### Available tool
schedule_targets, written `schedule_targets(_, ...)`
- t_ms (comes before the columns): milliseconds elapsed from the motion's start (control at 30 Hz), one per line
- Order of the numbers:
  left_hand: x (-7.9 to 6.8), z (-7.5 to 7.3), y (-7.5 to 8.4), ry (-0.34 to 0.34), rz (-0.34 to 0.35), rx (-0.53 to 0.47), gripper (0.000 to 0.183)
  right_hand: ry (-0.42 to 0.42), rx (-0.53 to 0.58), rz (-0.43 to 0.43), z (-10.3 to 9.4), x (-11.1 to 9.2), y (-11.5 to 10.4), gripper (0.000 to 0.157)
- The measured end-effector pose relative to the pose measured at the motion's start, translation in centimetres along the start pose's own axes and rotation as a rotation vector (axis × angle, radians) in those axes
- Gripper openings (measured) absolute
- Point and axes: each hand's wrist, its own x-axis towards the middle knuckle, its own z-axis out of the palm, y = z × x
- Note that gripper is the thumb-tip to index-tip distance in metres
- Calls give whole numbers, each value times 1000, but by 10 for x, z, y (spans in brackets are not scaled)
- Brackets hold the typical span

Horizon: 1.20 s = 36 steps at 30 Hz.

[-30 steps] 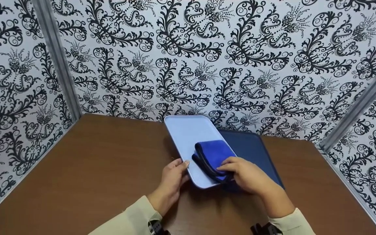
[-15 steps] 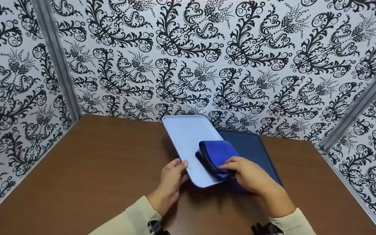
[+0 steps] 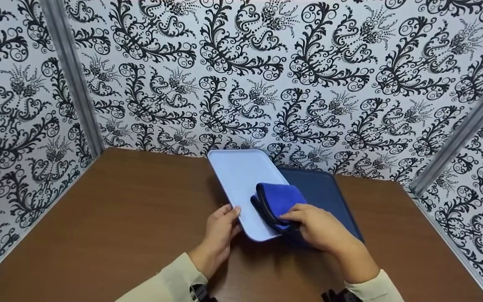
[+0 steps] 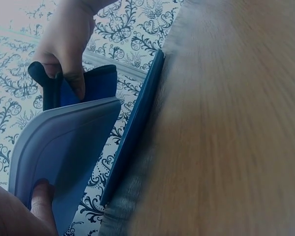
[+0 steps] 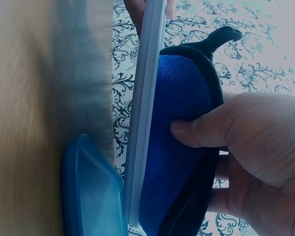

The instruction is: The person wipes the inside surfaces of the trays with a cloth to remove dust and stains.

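A light blue tray [image 3: 239, 170] is raised and tilted over the table, its near left edge gripped by my left hand [image 3: 218, 230]. In the left wrist view, the thumb [image 4: 43, 204] presses on one face of that tray. My right hand [image 3: 323, 228] pinches a folded blue cloth [image 3: 282, 198] with black edging, laid against the tray's upper face near its right side. The right wrist view has the thumb on the cloth's blue surface [image 5: 179, 88], the other fingers behind it. Behind and to the right, a dark blue tray [image 3: 319, 188] lies on the table, partly covered by the light one.
The brown wooden table [image 3: 141, 209] spreads out on both sides of the trays. White walls [image 3: 241, 84] with a black scroll pattern enclose it at the back and sides. Light sleeves [image 3: 170, 279] and dark wrist straps show at the bottom.
The cloth has slid a short way to the right across the light blue tray, then slightly back toward me. That tray has shifted a little left. Both hands keep their hold.
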Motion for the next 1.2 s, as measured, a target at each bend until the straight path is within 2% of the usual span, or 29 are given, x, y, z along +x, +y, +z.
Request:
schedule_targets(633,0,1,0,13,7,-7,40,-3,-1,-78,-3,4,-24,51)
schedule_targets(867,-1,1,1,23,5,8,44,28,16,-130,-2,6,-31,49)
schedule_targets(1100,-3,-1,2,-16,7,-4,41,102,-9,-237,2,7,-33,45)
schedule_targets(1200,-3,-1,2,-21,11,-2,41,100,-17,-245,3,7,-32,44)
